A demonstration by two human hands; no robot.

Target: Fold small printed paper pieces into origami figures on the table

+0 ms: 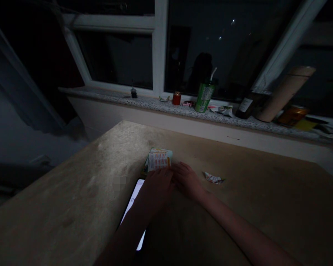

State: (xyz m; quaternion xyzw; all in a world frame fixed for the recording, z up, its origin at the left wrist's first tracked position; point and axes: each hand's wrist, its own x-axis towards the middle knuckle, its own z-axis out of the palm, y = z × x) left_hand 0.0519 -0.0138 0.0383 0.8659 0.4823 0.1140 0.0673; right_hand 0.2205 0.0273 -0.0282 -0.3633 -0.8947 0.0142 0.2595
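My left hand (159, 184) is low over the table, fingers bent and closed at the near edge of a small stack of printed paper sheets (158, 160). Close against it, my right hand (186, 179) has its fingers drawn together, tips meeting the left fingers. Whatever lies between the fingertips is hidden in the dark. Under my left wrist and forearm is a phone (132, 197) with a lit white screen, partly covered. To the right of my right hand rests a small folded piece of printed paper (213, 178).
Beyond the tan table (105, 177) runs a speckled windowsill (113, 100). On it stand a small dark bottle (133, 92), a red jar (176, 98), a green cup (204, 96) with a straw, a dark labelled bottle (245, 107), a leaning tumbler (285, 94) and an orange can (292, 115).
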